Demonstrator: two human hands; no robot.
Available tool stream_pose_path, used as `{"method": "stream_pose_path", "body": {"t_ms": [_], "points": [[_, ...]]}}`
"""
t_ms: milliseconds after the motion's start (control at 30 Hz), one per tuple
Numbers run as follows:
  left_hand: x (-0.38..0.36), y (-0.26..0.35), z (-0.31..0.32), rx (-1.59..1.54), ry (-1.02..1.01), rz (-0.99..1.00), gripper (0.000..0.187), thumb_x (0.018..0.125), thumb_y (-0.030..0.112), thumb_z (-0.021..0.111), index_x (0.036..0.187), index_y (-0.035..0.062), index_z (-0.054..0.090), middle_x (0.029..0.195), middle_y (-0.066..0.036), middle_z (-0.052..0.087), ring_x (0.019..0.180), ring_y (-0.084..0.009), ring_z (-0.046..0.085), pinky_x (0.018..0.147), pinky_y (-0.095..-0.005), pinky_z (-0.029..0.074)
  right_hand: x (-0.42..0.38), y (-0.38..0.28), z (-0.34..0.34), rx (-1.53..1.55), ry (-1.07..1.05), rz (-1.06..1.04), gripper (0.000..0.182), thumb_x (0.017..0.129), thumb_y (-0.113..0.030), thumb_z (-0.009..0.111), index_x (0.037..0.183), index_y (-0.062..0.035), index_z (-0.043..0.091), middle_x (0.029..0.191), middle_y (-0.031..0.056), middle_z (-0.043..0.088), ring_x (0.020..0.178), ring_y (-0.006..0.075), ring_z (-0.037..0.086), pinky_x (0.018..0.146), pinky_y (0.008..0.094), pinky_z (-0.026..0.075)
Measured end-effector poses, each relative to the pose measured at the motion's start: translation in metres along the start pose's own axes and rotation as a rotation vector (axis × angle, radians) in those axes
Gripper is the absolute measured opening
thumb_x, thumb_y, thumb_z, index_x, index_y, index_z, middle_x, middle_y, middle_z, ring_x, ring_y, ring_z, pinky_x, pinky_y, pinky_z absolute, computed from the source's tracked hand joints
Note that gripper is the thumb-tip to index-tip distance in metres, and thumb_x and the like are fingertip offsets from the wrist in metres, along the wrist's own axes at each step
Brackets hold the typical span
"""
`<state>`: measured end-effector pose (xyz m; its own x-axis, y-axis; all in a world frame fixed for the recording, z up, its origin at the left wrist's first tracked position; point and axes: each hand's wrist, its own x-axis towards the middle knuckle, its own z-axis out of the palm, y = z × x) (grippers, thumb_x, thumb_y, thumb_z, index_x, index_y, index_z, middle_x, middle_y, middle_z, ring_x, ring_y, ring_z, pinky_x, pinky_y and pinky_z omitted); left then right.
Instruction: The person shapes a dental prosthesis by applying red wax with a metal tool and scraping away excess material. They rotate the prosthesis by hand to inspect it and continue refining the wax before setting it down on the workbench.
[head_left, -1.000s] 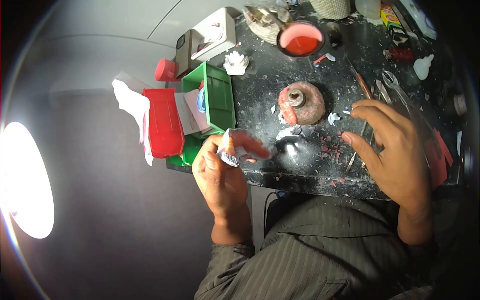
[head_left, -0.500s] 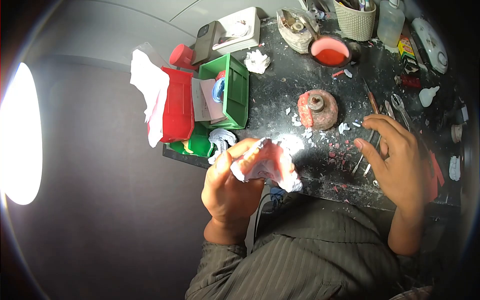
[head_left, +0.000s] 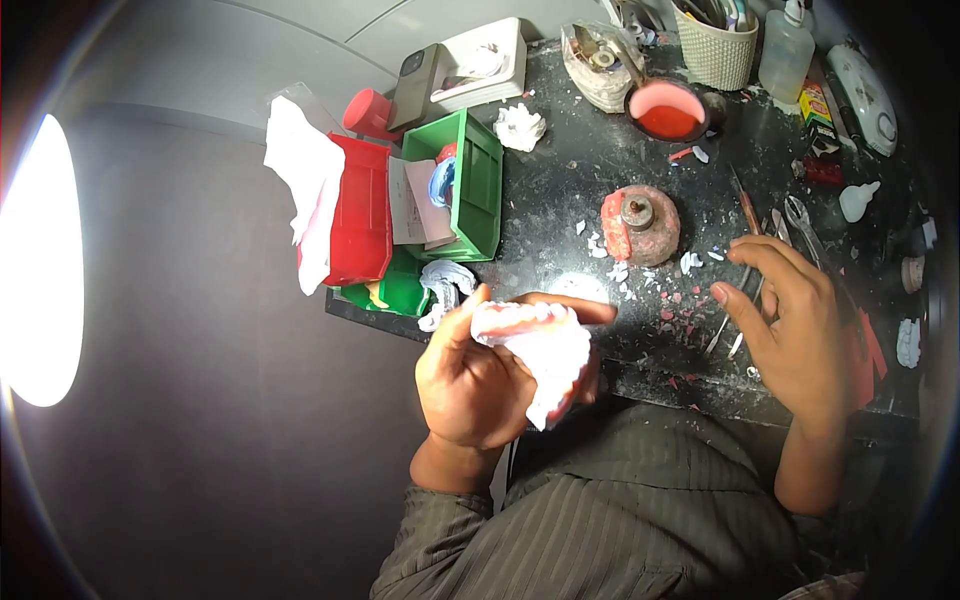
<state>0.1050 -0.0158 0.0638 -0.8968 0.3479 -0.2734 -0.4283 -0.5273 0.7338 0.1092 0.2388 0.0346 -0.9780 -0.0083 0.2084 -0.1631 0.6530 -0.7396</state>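
Note:
In my left hand [head_left: 465, 385] is a dental model [head_left: 560, 350], U-shaped and mostly white, with a row of teeth set in pink along its upper edge. My thumb and fingers wrap round it, and bright light washes out part of its surface. My right hand [head_left: 795, 325] hovers or rests at the right of the bench, fingers apart and slightly curled, with nothing visible between them. Close to it lie a wooden-handled carving tool [head_left: 748, 210] and metal pliers [head_left: 800, 218]. A round spirit burner [head_left: 652, 245] with pink wax on it stands between the hands.
Pink and white scraps [head_left: 675, 310] litter the dark bench. Red [head_left: 362, 215] and green bins [head_left: 482, 190] stand at left. Behind are a pan of red wax [head_left: 665, 120], a white tray [head_left: 510, 75], a woven basket [head_left: 720, 60] and a clear bottle [head_left: 785, 55].
My left hand has turned the dental model, so its row of teeth now faces up, and lowered it slightly. My right hand has hardly moved.

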Motion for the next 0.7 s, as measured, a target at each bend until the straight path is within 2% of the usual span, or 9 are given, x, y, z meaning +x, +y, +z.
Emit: {"method": "stream_pose_path", "body": {"t_ms": [67, 100, 233, 333, 367, 400, 467, 600, 700], "points": [[-0.001, 0.0, -0.019, 0.018, -0.305, 0.005, 0.066, 0.101, 0.04, 0.02, 0.118, -0.013, 0.055, 0.105, -0.036, 0.06, 0.06, -0.0345, 0.063, 0.052, -0.0373, 0.052, 0.0, 0.002, 0.001, 0.006, 0.006, 0.0, 0.03, 0.08, -0.013, 0.075, 0.101, 0.0052, 0.064, 0.101, 0.0167, 0.067, 0.053, 0.0192, 0.047, 0.054, 0.0321, 0.043], [-0.002, 0.0, -0.013, 0.018, -0.363, 0.014, 0.067, 0.101, 0.039, 0.021, 0.117, -0.0189, 0.05, 0.092, -0.032, 0.063, 0.053, -0.031, 0.061, 0.045, -0.0344, 0.05, -0.001, 0.002, 0.002, 0.009, 0.009, -0.002, 0.03, 0.08, -0.013, 0.075, 0.101, 0.0052, 0.064, 0.101, 0.0166, 0.067, 0.053, 0.019, 0.047, 0.054, 0.0321, 0.043], [-0.017, -0.006, -0.006, -0.042, -0.248, 0.074, 0.055, 0.101, 0.032, 0.028, 0.11, -0.0137, 0.057, 0.119, -0.024, 0.045, 0.078, -0.029, 0.066, 0.065, -0.0359, 0.057, -0.001, 0.001, 0.001, 0.019, 0.003, 0.006, 0.03, 0.08, -0.013, 0.075, 0.101, 0.0049, 0.064, 0.101, 0.0162, 0.067, 0.052, 0.0188, 0.047, 0.053, 0.0319, 0.043], [-0.009, -0.011, -0.015, 0.113, -0.238, 0.23, 0.053, 0.101, 0.032, 0.031, 0.103, -0.0113, 0.061, 0.12, -0.023, 0.043, 0.079, -0.0288, 0.066, 0.067, -0.0383, 0.057, -0.001, 0.003, 0.001, 0.011, 0.009, 0.0, 0.03, 0.08, -0.013, 0.075, 0.102, 0.0048, 0.064, 0.101, 0.016, 0.067, 0.052, 0.0189, 0.046, 0.053, 0.0318, 0.043], [-0.001, -0.013, -0.012, 0.089, -0.257, 0.333, 0.051, 0.102, 0.035, 0.034, 0.109, -0.0106, 0.057, 0.112, -0.023, 0.049, 0.08, -0.03, 0.066, 0.071, -0.0385, 0.057, -0.001, 0.003, 0.001, 0.009, 0.011, 0.004, 0.03, 0.08, -0.013, 0.075, 0.102, 0.0048, 0.064, 0.101, 0.016, 0.067, 0.052, 0.0189, 0.046, 0.053, 0.0318, 0.043], [0.015, -0.012, -0.02, -0.051, -0.412, 0.204, 0.051, 0.103, 0.039, 0.034, 0.119, -0.0067, 0.051, 0.103, -0.021, 0.056, 0.084, -0.0329, 0.066, 0.072, -0.0396, 0.057, -0.001, 0.002, 0.0, 0.006, 0.003, -0.003, 0.03, 0.08, -0.013, 0.075, 0.102, 0.0048, 0.063, 0.101, 0.0159, 0.067, 0.053, 0.0194, 0.048, 0.054, 0.0319, 0.043], [0.032, -0.013, -0.014, 0.072, -0.073, 0.276, 0.05, 0.105, 0.038, 0.021, 0.115, -0.0018, 0.05, 0.077, -0.017, 0.055, 0.068, -0.0274, 0.058, 0.06, -0.0398, 0.049, -0.001, 0.001, -0.002, 0.001, 0.0, -0.006, 0.03, 0.081, -0.012, 0.074, 0.102, 0.0048, 0.063, 0.101, 0.0159, 0.067, 0.053, 0.0198, 0.049, 0.054, 0.0319, 0.044], [0.06, -0.009, -0.042, 0.155, 0.117, 0.241, 0.055, 0.104, 0.046, 0.027, 0.133, 0.0035, 0.046, 0.104, -0.023, 0.065, 0.096, -0.0343, 0.064, 0.075, -0.0454, 0.055, -0.001, 0.001, -0.007, 0.011, -0.013, 0.015, 0.028, 0.082, -0.012, 0.072, 0.102, 0.0054, 0.062, 0.102, 0.0166, 0.066, 0.058, 0.0236, 0.057, 0.058, 0.0326, 0.047], [0.069, -0.007, -0.061, 0.253, 0.027, 0.247, 0.058, 0.103, 0.05, 0.031, 0.138, 0.005, 0.041, 0.113, -0.022, 0.063, 0.102, -0.033, 0.064, 0.082, -0.0463, 0.055, -0.002, 0.005, -0.006, 0.007, -0.012, 0.026, 0.029, 0.082, -0.012, 0.072, 0.102, 0.006, 0.062, 0.103, 0.0179, 0.066, 0.068, 0.0302, 0.062, 0.064, 0.0361, 0.05]]}}
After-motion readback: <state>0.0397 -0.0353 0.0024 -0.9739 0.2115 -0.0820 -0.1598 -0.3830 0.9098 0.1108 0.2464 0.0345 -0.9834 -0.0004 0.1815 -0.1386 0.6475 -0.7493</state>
